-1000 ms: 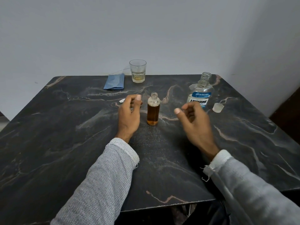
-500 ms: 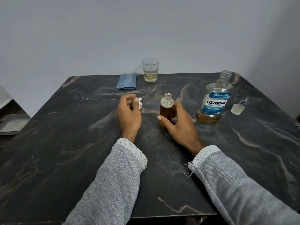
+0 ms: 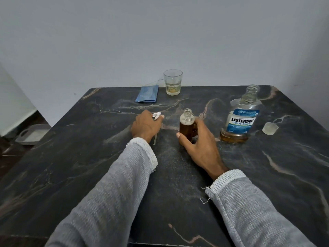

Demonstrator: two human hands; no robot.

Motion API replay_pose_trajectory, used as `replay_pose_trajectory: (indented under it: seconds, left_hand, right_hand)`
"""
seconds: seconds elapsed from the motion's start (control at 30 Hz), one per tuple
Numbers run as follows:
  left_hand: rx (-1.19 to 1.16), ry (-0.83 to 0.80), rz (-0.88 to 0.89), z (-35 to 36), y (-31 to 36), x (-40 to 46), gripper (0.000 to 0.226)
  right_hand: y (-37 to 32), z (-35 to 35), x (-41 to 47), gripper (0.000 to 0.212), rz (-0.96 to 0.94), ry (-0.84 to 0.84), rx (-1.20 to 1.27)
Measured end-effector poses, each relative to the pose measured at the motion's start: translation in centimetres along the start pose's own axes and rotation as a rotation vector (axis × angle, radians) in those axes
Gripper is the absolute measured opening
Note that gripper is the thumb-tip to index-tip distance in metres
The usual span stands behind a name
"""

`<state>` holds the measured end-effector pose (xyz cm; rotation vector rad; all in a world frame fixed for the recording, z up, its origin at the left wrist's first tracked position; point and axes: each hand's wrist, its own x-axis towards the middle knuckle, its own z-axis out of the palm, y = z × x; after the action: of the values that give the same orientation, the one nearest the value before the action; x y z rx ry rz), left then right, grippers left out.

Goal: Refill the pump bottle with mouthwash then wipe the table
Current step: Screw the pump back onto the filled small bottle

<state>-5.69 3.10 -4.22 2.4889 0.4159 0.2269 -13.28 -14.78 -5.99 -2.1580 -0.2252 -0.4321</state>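
Note:
A small clear pump bottle (image 3: 186,124) stands upright mid-table without its top, nearly full of amber liquid with foam at the neck. My right hand (image 3: 199,141) wraps around its lower body. My left hand (image 3: 146,126) is closed around the white pump head (image 3: 156,114), whose dip tube (image 3: 155,139) pokes out below the palm. To the right stands the uncapped Listerine mouthwash bottle (image 3: 242,118) with a little amber liquid at the bottom. Its clear cap (image 3: 270,128) lies on the table beside it. A folded blue cloth (image 3: 147,93) rests at the far edge.
A drinking glass (image 3: 173,82) with a bit of yellowish liquid stands at the back by the cloth. The dark marble table (image 3: 71,166) meets a grey wall. A grey tray (image 3: 31,135) sits on the floor to the left.
My right hand came in from the right and took hold of the pump bottle. My left hand lifted the pump head, and its tube now shows. The view shifted left.

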Motion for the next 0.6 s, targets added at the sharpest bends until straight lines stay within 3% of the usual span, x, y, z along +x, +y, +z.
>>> replay_pose_trajectory:
  seconds: [0.13, 0.23, 0.43, 0.6]
  left_hand:
    - [0.116, -0.026, -0.011, 0.1, 1.3, 0.5, 0.046]
    - [0.021, -0.061, -0.007, -0.2, 1.7, 0.3, 0.037]
    - [-0.708, 0.036, 0.177, -5.1, 4.0, -1.2, 0.02]
    - [-1.045, 0.025, 0.312, -9.4, 7.9, -2.3, 0.011]
  right_hand:
    - [0.0, 0.1, 0.1, 0.057, -0.006, -0.001, 0.004]
    - [0.2, -0.1, 0.1, 0.054, 0.004, -0.007, 0.011]
    - [0.5, -0.2, 0.2, 0.053, -0.009, -0.035, 0.034]
    - [0.5, -0.1, 0.4, 0.054, 0.002, -0.041, 0.05]
